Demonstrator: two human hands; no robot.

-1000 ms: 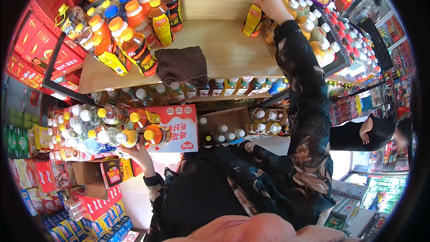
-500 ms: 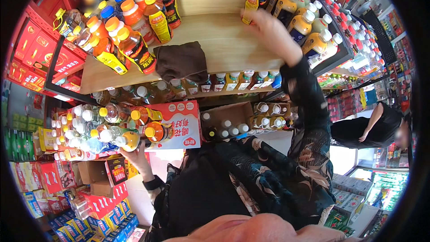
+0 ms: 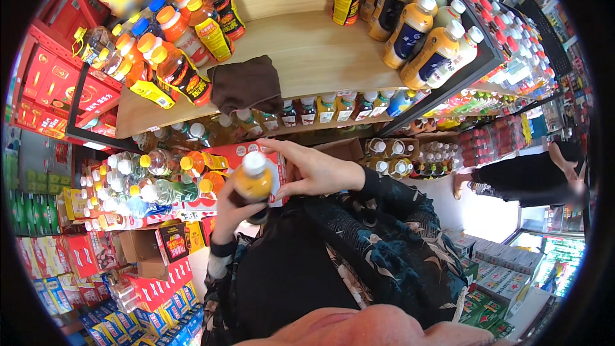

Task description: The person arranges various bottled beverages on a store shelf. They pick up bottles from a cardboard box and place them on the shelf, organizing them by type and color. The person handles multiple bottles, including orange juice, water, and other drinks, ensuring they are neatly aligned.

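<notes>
While the white-capped bottle [image 3: 252,182] is held in front of the person's body, the left hand [image 3: 229,219] has its fingers clamped around the lower part. Just beside it, the right hand [image 3: 325,170] curves, thumb and fingers apart. Beyond, a brown cloth [image 3: 246,84] drapes a wooden shelf's [image 3: 314,51] front edge.

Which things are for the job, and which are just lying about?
Likely the job's:
white-capped yellow drink bottle, in the left grip
right grip, open near it

Likely just lying about:
dark brown cloth on the wooden shelf
open cardboard box, lower left
</notes>
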